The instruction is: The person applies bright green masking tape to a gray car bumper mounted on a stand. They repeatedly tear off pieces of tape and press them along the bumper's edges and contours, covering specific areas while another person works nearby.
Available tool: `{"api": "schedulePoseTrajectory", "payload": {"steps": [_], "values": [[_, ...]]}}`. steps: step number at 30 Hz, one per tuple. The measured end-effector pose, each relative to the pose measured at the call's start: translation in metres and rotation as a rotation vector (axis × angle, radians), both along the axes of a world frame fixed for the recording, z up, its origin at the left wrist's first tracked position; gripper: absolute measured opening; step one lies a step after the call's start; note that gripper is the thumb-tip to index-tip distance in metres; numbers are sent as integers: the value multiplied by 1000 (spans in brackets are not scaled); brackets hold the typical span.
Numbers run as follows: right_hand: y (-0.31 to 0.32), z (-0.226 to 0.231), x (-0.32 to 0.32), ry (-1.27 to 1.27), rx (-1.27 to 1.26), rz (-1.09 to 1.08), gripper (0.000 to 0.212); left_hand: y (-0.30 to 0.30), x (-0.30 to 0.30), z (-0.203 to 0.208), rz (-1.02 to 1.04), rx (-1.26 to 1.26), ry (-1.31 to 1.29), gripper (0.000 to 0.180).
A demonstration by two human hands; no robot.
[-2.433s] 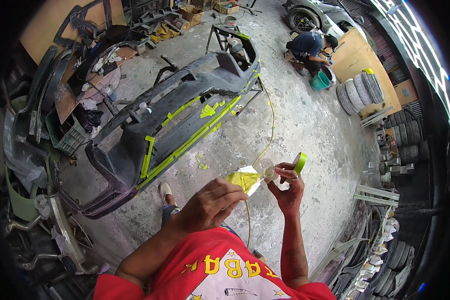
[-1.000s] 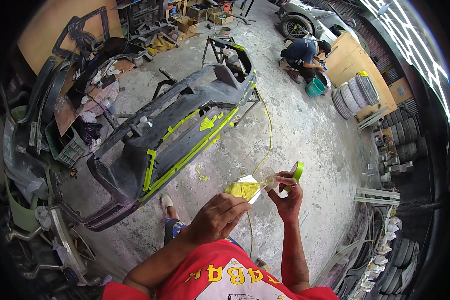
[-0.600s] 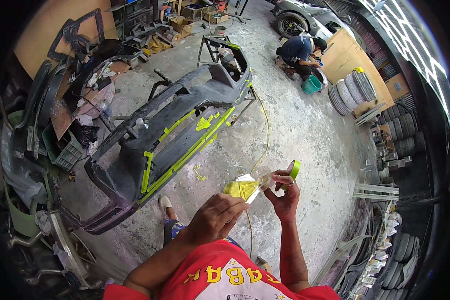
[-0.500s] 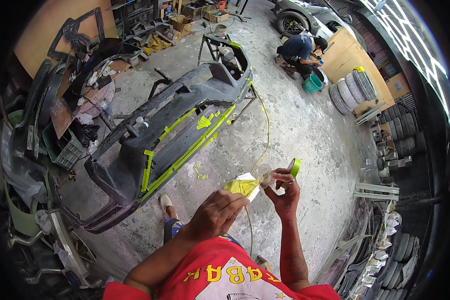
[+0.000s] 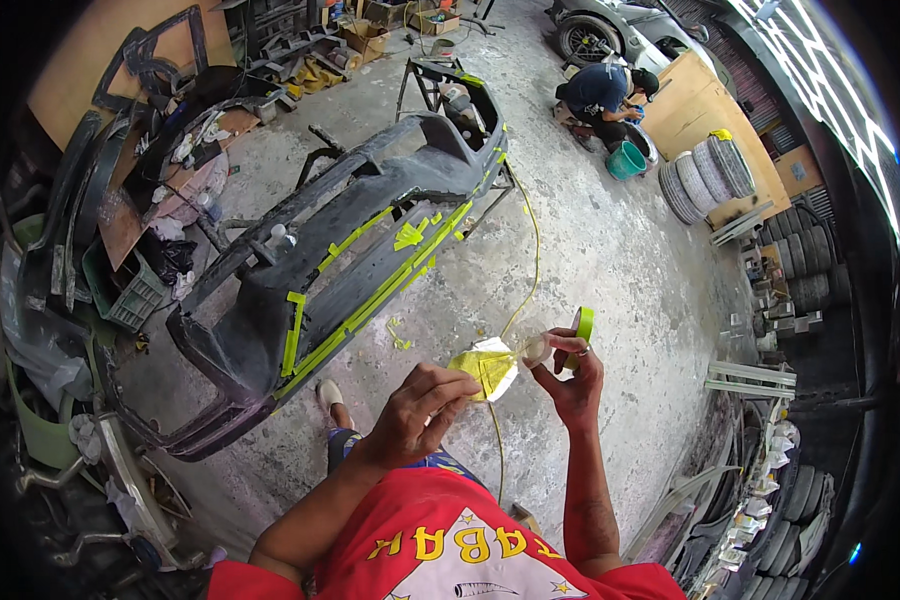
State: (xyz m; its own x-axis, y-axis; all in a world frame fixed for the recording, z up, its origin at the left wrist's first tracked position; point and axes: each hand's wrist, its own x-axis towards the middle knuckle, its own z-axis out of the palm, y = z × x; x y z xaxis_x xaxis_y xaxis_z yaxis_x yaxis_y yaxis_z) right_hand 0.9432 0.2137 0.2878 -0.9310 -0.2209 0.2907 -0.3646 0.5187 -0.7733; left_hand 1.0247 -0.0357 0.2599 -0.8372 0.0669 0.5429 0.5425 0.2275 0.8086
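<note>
We're pinching a crumpled yellow tape wad (image 5: 483, 368) w/ our left hand (image 5: 422, 408); right hand (image 5: 570, 378) is gripping the tape roll (image 5: 583, 324), both above the floor, near the masked grey bumper (image 5: 340, 270). Best keeping the strip taut, unstuck.

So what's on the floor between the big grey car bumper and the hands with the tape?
In the head view, only a small curl of yellow-green tape scrap and bare concrete floor lie between the bumper and the hands.

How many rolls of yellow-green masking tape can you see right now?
1: a yellow-green masking tape roll on the right hand, above the fingers. Others may be hidden in the clutter.
</note>
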Motion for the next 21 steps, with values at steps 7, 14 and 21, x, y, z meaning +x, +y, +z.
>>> {"api": "schedulePoseTrajectory", "payload": {"steps": [7, 14, 21], "values": [[0, 0, -4, -48, -17, 0, 39, -2, 5, -5, 19, 30, -7, 23], [3, -3, -3, -139, -58, -8, 38, -7, 1, -6, 20, 58, -74, 21], [4, 7, -8, -166, -47, 43, 38, -13, 2, -4, -32, 82, -126, 22]]}}
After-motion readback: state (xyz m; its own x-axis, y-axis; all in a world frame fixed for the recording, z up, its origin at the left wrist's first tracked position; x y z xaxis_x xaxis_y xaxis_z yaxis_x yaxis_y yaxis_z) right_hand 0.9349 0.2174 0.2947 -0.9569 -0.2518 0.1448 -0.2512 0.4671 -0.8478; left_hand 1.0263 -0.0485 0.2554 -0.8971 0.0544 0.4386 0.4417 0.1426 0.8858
